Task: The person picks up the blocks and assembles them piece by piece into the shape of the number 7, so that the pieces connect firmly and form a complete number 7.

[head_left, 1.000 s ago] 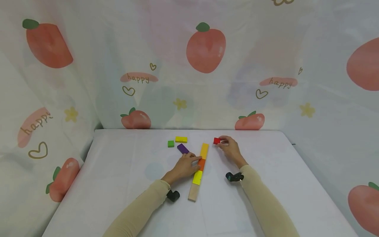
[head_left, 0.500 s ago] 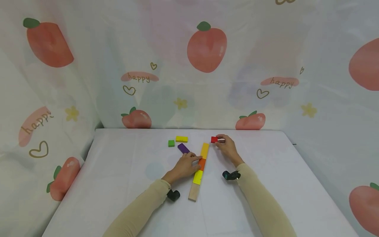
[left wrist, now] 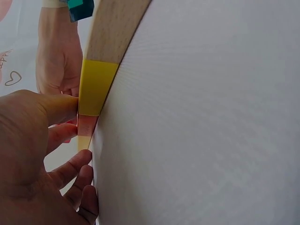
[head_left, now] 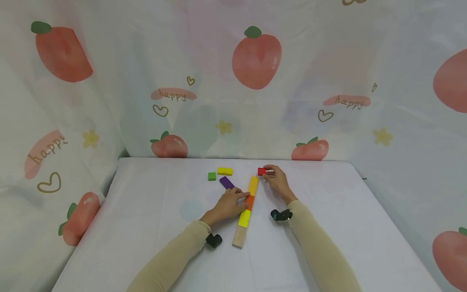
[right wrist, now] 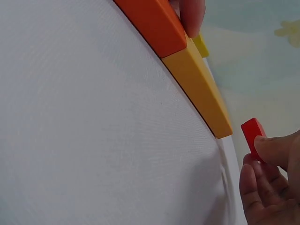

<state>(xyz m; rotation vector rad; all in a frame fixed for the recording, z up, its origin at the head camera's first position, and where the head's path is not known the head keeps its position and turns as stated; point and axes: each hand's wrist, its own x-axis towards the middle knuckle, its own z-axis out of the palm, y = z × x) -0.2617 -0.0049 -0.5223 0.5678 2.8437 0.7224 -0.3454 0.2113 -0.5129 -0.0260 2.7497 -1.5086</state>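
We see right hand (head_left: 278, 181) pinching red block (head_left: 261, 172) near far end of block row (head_left: 244, 218) — left hand (head_left: 226, 204), fingers spread, touching its side.

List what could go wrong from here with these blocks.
1. The right hand holds the red block just off the far end of the amber block; a bump could skew that one.
2. The left hand touches the side of the orange block, so a slight push might break its alignment.
3. The purple block lies right by the left hand and could get knocked.
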